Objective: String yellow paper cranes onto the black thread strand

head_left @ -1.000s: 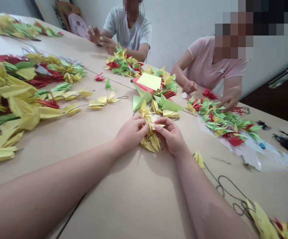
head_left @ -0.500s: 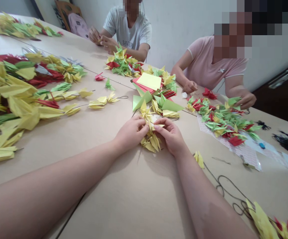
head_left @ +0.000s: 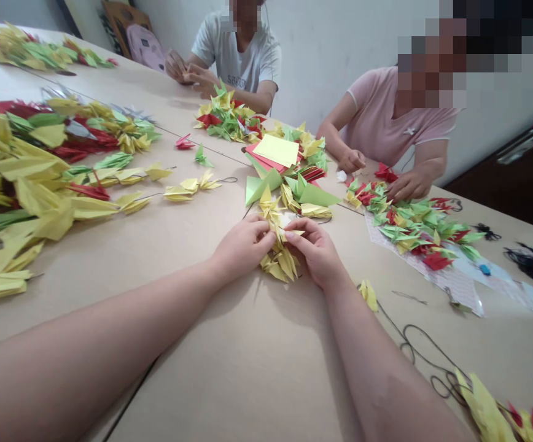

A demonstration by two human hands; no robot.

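Observation:
A bunch of yellow folded paper cranes [head_left: 280, 263] lies on the table between my hands. My left hand [head_left: 243, 244] pinches the bunch from its left side, fingers closed. From the right, my right hand [head_left: 313, 248] grips a yellow paper tip between thumb and fingers. Just beyond my fingertips are more yellow folded cranes [head_left: 315, 210] and green paper sheets [head_left: 319, 195]. A stack of square paper with a yellow sheet [head_left: 276, 149] on top and red ones beneath sits behind them. My fingers hide part of the bunch.
A large heap of yellow, green and red cranes [head_left: 40, 184] covers the left. Dark cord [head_left: 416, 350] loops at the right, near a yellow crane [head_left: 368, 294]. Two people sit across the table; a co-worker's hand [head_left: 411, 184] touches a crane pile [head_left: 414, 224] on the right.
My hands and the yellow bunch look almost unchanged. The co-worker at the right has moved a hand leftward over the crane pile.

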